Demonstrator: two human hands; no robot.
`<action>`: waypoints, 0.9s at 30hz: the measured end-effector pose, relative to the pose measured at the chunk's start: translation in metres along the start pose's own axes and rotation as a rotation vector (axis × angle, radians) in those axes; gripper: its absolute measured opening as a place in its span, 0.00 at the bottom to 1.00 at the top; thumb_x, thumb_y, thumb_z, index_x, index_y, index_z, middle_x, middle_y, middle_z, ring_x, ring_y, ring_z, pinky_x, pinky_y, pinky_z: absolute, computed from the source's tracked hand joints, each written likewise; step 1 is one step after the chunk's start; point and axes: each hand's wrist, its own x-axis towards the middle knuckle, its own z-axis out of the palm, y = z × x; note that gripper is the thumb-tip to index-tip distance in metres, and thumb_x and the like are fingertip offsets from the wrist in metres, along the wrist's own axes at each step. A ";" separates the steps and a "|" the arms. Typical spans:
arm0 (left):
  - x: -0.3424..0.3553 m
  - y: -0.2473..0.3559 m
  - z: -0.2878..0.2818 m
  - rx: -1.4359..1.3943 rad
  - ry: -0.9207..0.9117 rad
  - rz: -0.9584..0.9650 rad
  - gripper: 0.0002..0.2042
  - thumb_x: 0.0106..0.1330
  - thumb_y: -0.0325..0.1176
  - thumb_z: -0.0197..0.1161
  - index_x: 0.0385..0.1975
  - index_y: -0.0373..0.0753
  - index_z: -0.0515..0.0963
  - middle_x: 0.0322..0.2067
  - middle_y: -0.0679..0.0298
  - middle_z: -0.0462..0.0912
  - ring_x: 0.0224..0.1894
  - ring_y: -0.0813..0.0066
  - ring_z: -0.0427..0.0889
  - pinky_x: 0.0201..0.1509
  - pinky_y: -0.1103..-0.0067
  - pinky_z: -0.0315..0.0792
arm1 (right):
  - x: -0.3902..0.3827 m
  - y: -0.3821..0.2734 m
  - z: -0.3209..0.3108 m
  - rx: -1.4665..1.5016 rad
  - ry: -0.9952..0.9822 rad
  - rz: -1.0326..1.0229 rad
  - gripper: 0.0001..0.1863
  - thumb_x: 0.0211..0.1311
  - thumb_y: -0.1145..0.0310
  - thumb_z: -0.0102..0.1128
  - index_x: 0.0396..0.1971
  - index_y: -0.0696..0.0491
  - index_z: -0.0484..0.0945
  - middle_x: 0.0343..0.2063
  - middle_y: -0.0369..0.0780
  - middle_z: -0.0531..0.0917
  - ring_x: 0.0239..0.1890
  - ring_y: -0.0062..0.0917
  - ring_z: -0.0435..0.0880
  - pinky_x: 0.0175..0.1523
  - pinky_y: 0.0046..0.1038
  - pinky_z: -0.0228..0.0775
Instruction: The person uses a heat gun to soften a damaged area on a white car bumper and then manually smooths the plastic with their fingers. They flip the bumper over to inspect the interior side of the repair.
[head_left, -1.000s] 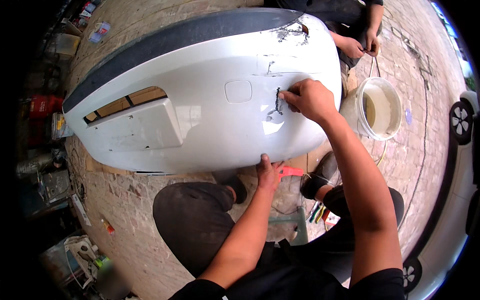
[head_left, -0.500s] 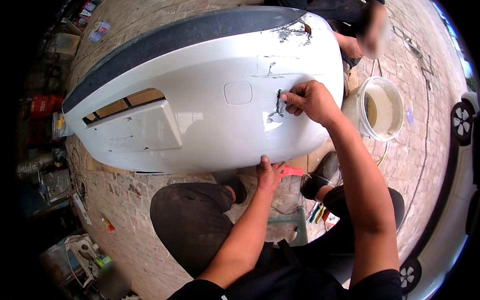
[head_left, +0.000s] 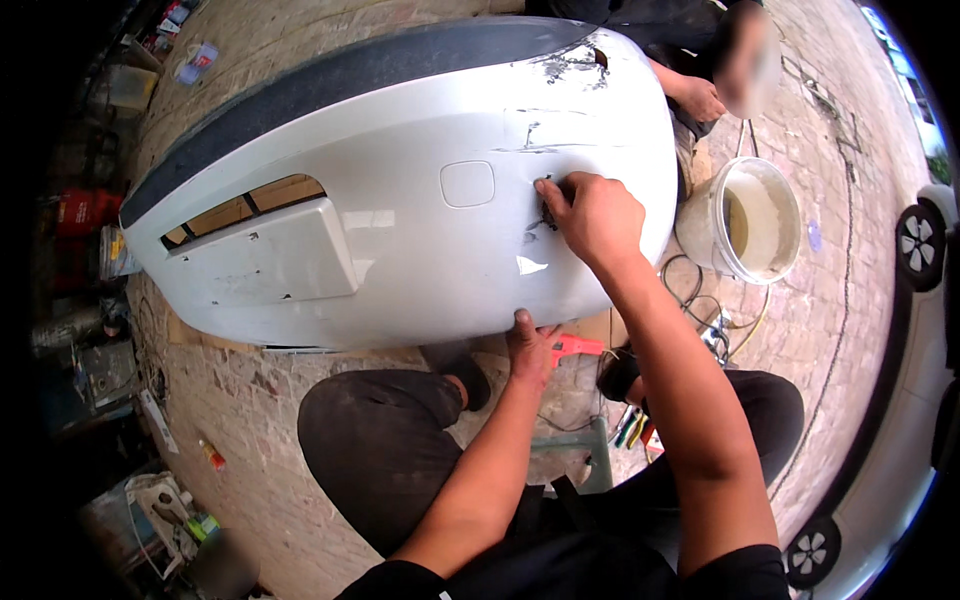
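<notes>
A white car bumper [head_left: 420,250] with a dark lower strip lies across in front of me. My right hand [head_left: 598,215] is closed over a black, cracked patch [head_left: 545,215] on its right part. The thumb and curled fingers sit at the patch's upper end; whether a small piece is between them is hidden. My left hand [head_left: 530,345] grips the bumper's near edge, thumb on the outer face, other fingers partly out of sight. Right beside those fingers is a red-handled tool [head_left: 577,346]; I cannot tell if they touch it.
Another person's hand [head_left: 700,98] is beyond the bumper's far right end. A white bucket [head_left: 730,225] stands at the right, with cables [head_left: 690,290] near it. Pliers [head_left: 632,428] and a green tray-like thing [head_left: 600,455] lie between my legs. A car [head_left: 900,430] is far right.
My right hand has shifted left and rolled over the cracked patch, covering more of it. My left hand keeps its place on the edge. Cables beside the bucket have come into sight.
</notes>
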 end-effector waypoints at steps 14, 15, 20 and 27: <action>-0.008 0.002 0.007 0.038 0.009 -0.056 0.57 0.57 0.74 0.67 0.78 0.41 0.53 0.75 0.58 0.64 0.75 0.49 0.66 0.79 0.45 0.55 | 0.020 0.021 -0.030 0.115 -0.313 -0.106 0.18 0.68 0.50 0.65 0.35 0.50 0.91 0.25 0.38 0.89 0.36 0.35 0.90 0.45 0.36 0.80; -0.006 0.000 0.004 0.013 0.014 -0.045 0.54 0.59 0.72 0.68 0.76 0.42 0.55 0.73 0.57 0.67 0.73 0.47 0.69 0.77 0.44 0.58 | 0.021 0.020 -0.035 0.096 -0.344 -0.122 0.17 0.68 0.51 0.65 0.35 0.49 0.91 0.25 0.38 0.89 0.36 0.34 0.90 0.45 0.36 0.80; -0.001 -0.010 -0.008 0.004 0.042 -0.053 0.50 0.62 0.70 0.67 0.75 0.41 0.57 0.71 0.56 0.70 0.70 0.45 0.73 0.75 0.47 0.63 | 0.022 0.028 -0.031 0.143 -0.351 -0.114 0.18 0.68 0.51 0.65 0.34 0.50 0.91 0.24 0.37 0.90 0.33 0.31 0.90 0.43 0.34 0.79; -0.019 -0.002 0.009 0.173 0.216 -0.207 0.35 0.73 0.64 0.62 0.62 0.36 0.71 0.54 0.61 0.82 0.51 0.66 0.84 0.58 0.65 0.79 | 0.005 0.045 -0.006 0.961 -0.387 0.083 0.21 0.75 0.59 0.65 0.38 0.66 0.86 0.29 0.44 0.90 0.31 0.24 0.88 0.43 0.27 0.80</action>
